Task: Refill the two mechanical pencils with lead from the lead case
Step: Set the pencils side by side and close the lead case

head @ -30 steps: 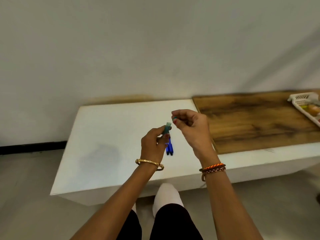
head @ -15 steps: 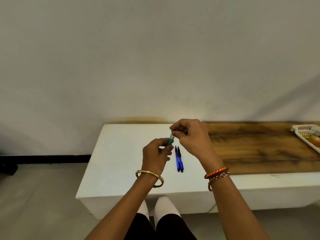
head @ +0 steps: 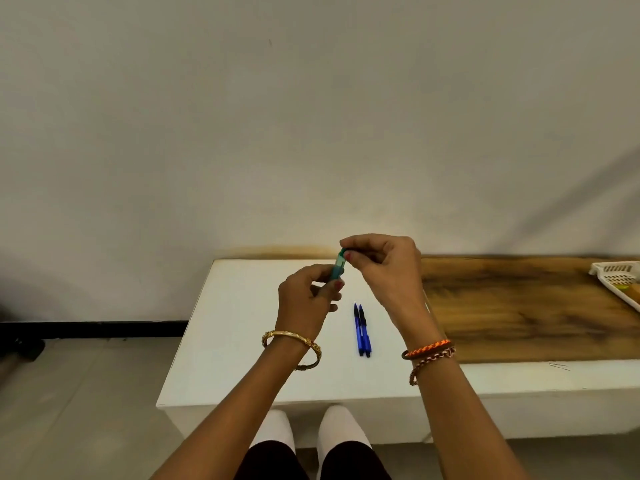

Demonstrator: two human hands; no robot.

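1. Plain off-white wall (head: 311, 116) filling upper half of view.
2. Grey floor (head: 79, 410) at lower left, black baseboard strip (head: 93, 329) along wall foot.
3. Low white table (head: 235, 341) against wall; right part covered by dark-grained wooden board (head: 519, 306).
4. White slotted basket (head: 620, 282) at far right edge on the board, cut off by frame; contents unclear.
5. 2 bare forearms rising from bottom edge; 2 white-socked feet (head: 308, 427) below table's near edge.
6. Left hand (head: 304, 303) raised above table, gold bangle (head: 292, 346) on wrist, thumb and fingers clamped round lower part of lead case (head: 338, 268).
7. Right hand (head: 384, 268) just beside left, orange and braided bracelets (head: 429, 355) on wrist, fingertips (head: 348, 252) pinching top end of lead case, at the cap.
8. Lead case: small teal tube, held roughly upright, tilted slightly right, between both hands, off the table.
9. 2 blue mechanical pencils (head: 362, 330) lying side by side, touching, on white table between the wrists, tips pointing toward wall, untouched by either hand.
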